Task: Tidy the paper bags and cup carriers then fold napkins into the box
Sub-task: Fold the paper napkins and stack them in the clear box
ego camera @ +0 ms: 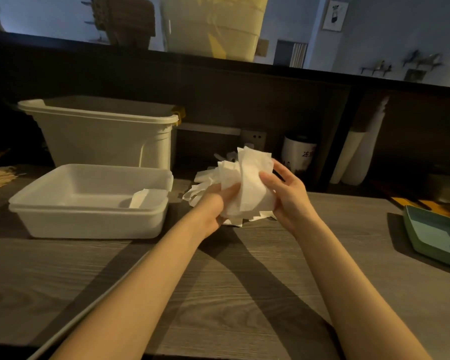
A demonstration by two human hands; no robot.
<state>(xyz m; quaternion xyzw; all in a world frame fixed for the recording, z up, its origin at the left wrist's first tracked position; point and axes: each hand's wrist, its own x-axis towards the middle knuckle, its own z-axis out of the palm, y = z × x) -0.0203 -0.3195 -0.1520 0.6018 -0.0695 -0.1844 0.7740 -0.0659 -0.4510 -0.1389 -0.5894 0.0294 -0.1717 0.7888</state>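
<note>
With both my left hand (216, 203) and right hand (283, 193) squeezing the soft white paper napkins (247, 178), I should fold slowly, matching corners.

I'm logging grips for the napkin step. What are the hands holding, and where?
Both hold a white napkin: the left hand grips its lower left edge, the right hand its right side, thumb on the front.

Left hand (213, 206): fingers hidden under napkin bundle (244, 183), grip shape unclear. Green tray (431, 237) at 3 o'clock cut by right edge. Folded napkin (140, 198) partly behind white box (89, 222) wall. Canister (298, 154) print too dim, unreadable. Paper bags at 12 o'clock cropped.
</note>
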